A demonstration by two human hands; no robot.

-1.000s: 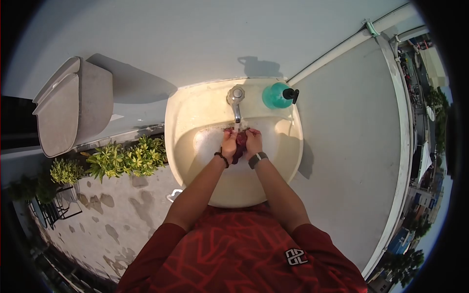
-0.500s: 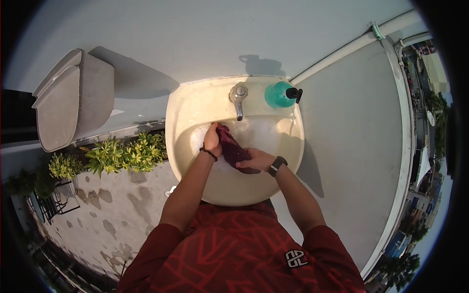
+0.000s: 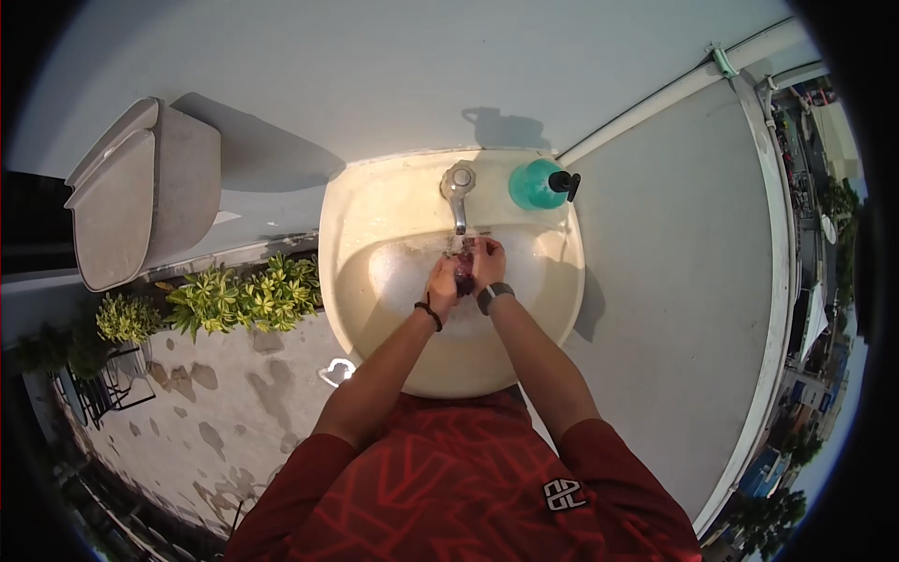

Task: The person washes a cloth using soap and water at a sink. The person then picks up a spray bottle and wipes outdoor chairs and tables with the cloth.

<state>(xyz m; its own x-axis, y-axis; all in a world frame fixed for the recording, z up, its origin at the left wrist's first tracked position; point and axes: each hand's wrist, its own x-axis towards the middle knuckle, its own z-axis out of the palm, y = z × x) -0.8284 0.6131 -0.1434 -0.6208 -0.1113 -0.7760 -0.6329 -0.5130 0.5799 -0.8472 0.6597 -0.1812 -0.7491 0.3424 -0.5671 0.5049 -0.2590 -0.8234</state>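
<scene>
A dark maroon cloth [image 3: 464, 274] is bunched between my two hands, just below the spout of the metal faucet [image 3: 459, 192]. My left hand [image 3: 443, 283] grips its left side, with a dark beaded bracelet at the wrist. On the cloth's right side, the fingers of my right hand [image 3: 487, 263] are closed on it; a dark watch is on that wrist. Water seems to run from the spout onto the cloth. Both hands are inside the cream sink [image 3: 449, 361], over whitish, sudsy water.
A teal pump bottle [image 3: 537, 184] stands on the sink's back right corner. At the left, a grey bin [image 3: 183, 187] is near the wall. Green plants [image 3: 248, 298] grow left of the sink. A grey wall [image 3: 674, 272] rises on the right.
Both hands have come together under the spout, the left moving right and the right moving up and left. The cloth, stretched out before, is now bunched. Water now shows at the spout.
</scene>
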